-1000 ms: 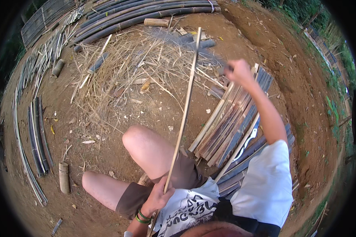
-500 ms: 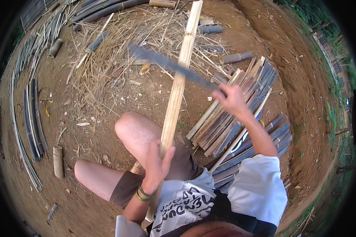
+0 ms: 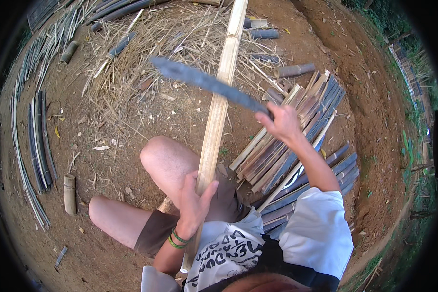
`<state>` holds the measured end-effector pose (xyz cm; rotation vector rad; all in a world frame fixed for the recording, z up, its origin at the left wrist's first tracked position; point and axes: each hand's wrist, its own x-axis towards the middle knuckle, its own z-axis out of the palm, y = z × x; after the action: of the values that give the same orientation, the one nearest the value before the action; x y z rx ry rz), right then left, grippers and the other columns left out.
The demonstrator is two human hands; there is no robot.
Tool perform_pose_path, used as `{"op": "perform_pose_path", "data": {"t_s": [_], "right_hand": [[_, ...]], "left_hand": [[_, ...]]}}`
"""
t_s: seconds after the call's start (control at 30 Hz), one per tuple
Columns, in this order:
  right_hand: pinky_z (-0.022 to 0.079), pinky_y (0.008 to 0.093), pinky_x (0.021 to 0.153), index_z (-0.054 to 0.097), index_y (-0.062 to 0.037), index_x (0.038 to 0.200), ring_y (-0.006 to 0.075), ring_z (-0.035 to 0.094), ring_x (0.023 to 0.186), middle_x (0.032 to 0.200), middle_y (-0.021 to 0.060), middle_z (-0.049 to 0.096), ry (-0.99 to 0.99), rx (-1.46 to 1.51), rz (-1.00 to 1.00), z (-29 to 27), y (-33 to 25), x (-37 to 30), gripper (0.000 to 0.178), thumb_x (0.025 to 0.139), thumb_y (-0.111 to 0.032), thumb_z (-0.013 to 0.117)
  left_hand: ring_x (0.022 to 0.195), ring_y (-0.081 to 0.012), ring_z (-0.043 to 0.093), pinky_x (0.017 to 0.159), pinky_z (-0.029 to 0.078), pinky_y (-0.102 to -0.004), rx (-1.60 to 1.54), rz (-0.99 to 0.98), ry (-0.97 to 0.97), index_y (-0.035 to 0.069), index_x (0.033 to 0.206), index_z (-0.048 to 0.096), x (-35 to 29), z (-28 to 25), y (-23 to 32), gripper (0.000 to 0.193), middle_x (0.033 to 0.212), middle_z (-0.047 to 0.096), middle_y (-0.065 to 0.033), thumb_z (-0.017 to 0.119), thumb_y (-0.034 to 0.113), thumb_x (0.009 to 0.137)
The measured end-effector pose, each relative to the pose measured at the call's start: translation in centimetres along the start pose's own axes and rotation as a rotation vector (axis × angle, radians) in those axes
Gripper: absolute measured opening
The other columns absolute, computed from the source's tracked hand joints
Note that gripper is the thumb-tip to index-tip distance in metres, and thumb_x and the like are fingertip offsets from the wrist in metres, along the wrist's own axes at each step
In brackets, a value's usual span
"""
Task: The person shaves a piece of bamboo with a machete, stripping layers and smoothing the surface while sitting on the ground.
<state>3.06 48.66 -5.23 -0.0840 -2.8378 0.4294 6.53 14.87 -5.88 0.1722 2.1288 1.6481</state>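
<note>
A long split bamboo strip [image 3: 212,131], pale inner side up, runs from beside my body over my thigh to the far edge of the view. My left hand [image 3: 195,197] is wrapped round its near part, thumb on the right edge and fingers on the left. In my right hand [image 3: 282,121] is the handle of a long dark machete [image 3: 204,82]. Its blade points to the far left and crosses over the strip; whether it touches the wood I cannot tell.
Right of my knee lies a stack of split bamboo strips [image 3: 289,141], with more dark bamboo pieces [image 3: 333,173] nearer me. Shavings [image 3: 126,68] cover the ground ahead. Long thin strips [image 3: 22,160] and a short bamboo section [image 3: 69,194] lie at the left.
The machete blade has shifted slightly, its tip a little further left, and my right hand has moved slightly left. My left hand keeps its hold on the bamboo strip.
</note>
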Motion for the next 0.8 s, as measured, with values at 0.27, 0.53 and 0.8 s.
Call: {"op": "perform_pose_path", "data": {"t_s": [0.27, 0.53, 0.8], "right_hand": [[0.047, 0.0402, 0.043, 0.057, -0.01, 0.069, 0.0253, 0.061, 0.045, 0.053, 0.0098, 0.058, 0.034, -0.132, -0.174, 0.2, 0.9, 0.6, 0.065, 0.087, -0.073, 0.057], [0.05, 0.0426, 0.047, 0.06, -0.0081, 0.07, 0.029, 0.061, 0.045, 0.053, 0.0109, 0.058, -0.076, -0.085, -0.33, -0.8, -2.1, -0.1, 0.066, 0.086, -0.072, 0.058], [0.051, 0.0426, 0.052, 0.06, -0.0082, 0.071, 0.0288, 0.062, 0.05, 0.056, 0.0105, 0.06, 0.143, -0.228, -0.005, -4.9, 4.5, 6.4, 0.066, 0.089, -0.072, 0.054]], "left_hand": [[0.081, -0.0209, 0.066, 0.073, 0.053, -0.0343, 0.043, 0.044, -0.005, -0.006, 0.118, 0.056, -0.5, -0.1, -1.1, 0.041, 0.093, 0.068, -0.015, 0.076, 0.014, 0.089], [0.081, -0.0208, 0.064, 0.072, 0.051, -0.0334, -0.006, 0.001, -0.026, -0.006, 0.117, 0.057, -0.3, -0.7, -0.9, 0.039, 0.092, 0.066, -0.0134, 0.076, 0.015, 0.089], [0.085, -0.0198, 0.064, 0.077, 0.052, -0.0337, -0.003, 0.03, -0.042, -0.005, 0.117, 0.059, -1.3, -0.8, -1.0, 0.037, 0.094, 0.067, -0.0137, 0.075, 0.014, 0.09]]}}
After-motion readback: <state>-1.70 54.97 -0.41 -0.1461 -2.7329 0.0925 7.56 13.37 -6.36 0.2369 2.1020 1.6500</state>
